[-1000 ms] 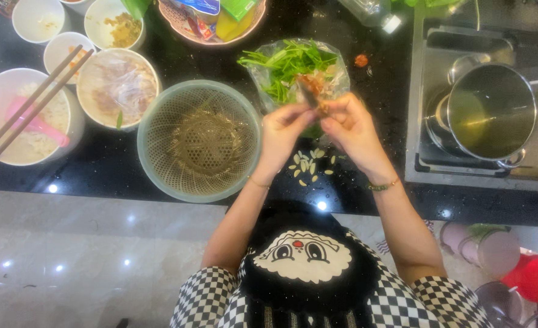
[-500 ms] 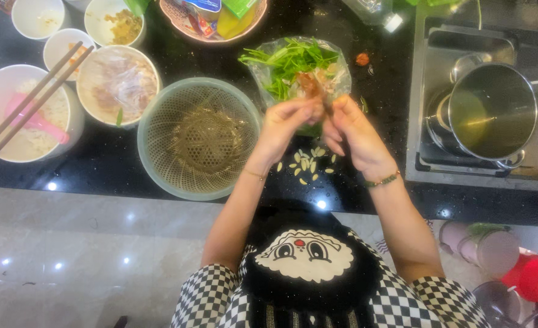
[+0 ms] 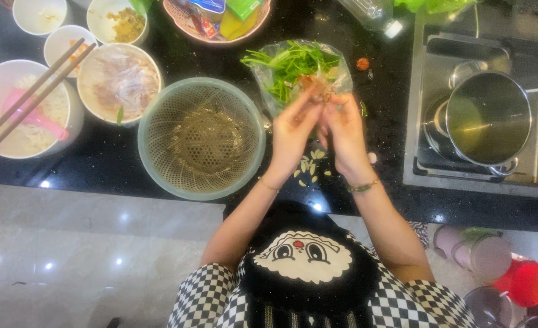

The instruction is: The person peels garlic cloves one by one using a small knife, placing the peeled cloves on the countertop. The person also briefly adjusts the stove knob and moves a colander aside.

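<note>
Your hands (image 3: 317,130) hemmed at counter centre. Green colander (image 3: 201,138) blocks 9 o'clock, just beside left wrist. Bag of greens (image 3: 293,67) closes 12 o'clock. Steel pot (image 3: 486,118) on stove bars 3 o'clock. Narrow black counter strip (image 3: 384,121) free between hands and stove. Peel scraps (image 3: 310,170) litter 6 o'clock.

Left of the green mesh colander (image 3: 201,138) sit a film-covered bowl (image 3: 119,83) and a rice bowl (image 3: 23,109) bearing chopsticks (image 3: 32,95) and a pink spoon (image 3: 33,115), while far to its right a steel pot (image 3: 486,117) stands on the stove (image 3: 427,73).
</note>
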